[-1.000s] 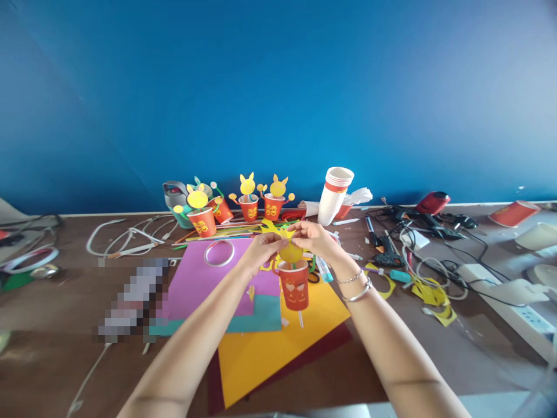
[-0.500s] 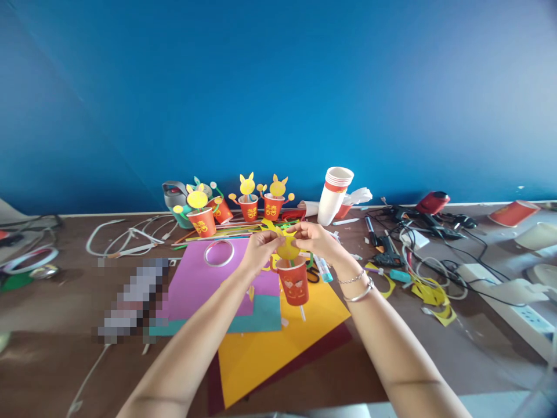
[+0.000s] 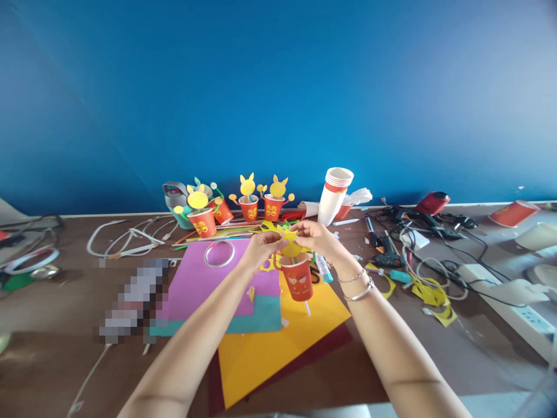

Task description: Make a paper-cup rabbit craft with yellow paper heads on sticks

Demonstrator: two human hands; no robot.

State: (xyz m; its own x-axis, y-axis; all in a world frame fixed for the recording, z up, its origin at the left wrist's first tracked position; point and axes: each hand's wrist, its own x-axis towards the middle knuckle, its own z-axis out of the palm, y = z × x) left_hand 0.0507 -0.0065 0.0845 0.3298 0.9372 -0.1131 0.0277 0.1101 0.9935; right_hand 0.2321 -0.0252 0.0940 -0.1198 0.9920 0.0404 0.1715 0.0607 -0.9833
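Observation:
A round yellow paper cutout [image 3: 289, 247] with pointed ears is pinched between the fingertips of both hands. My left hand [image 3: 259, 249] closes on its left side, and my right hand [image 3: 320, 239] on its right. Just below it hangs a red paper cup [image 3: 296, 280] with a small printed picture, tilted a little above the paper sheets. A thin white stick [image 3: 308, 309] pokes out under the cup. Green and yellow arm-like pieces at the cup's sides are partly covered by my fingers.
Finished-looking cup figures [image 3: 203, 223] stand at the back. Near the wall is a stack of white cups [image 3: 334, 197]. Purple [image 3: 187, 278] and orange [image 3: 278, 354] sheets lie beneath my hands. Glue guns [image 3: 387, 255], cables, yellow scraps [image 3: 435, 296] and a power strip [image 3: 517, 313] spread rightward.
The cup has swung slightly right and up, and its lower stick now slants more. The ears of the yellow cutout show more clearly. Both hands have stayed nearly in place.

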